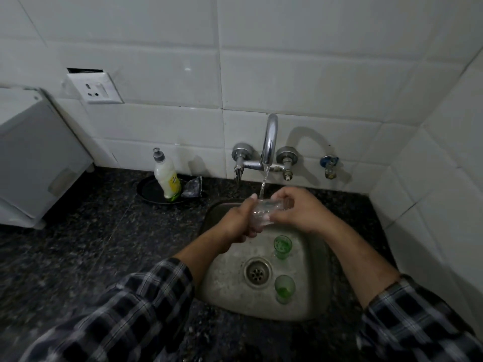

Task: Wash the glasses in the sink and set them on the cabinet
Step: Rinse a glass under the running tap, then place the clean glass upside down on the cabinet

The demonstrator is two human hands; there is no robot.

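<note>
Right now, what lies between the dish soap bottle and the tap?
In the head view, a crumpled silvery packet or scrubber lies right of the dish soap bottle, then bare granite counter up to the tap.

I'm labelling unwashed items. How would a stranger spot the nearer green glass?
Find the steel sink in the dark speckled counter, then its round drain. Two green glasses stand right of it; yours is the lower one, farther from the chrome tap.

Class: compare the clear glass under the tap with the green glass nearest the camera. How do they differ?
The clear glass is colourless; the green glass is tinted green. The clear glass lies tilted in the left hand and right hand under running water; the green glass stands upright, untouched, on the sink floor. Both are small glasses.
</note>
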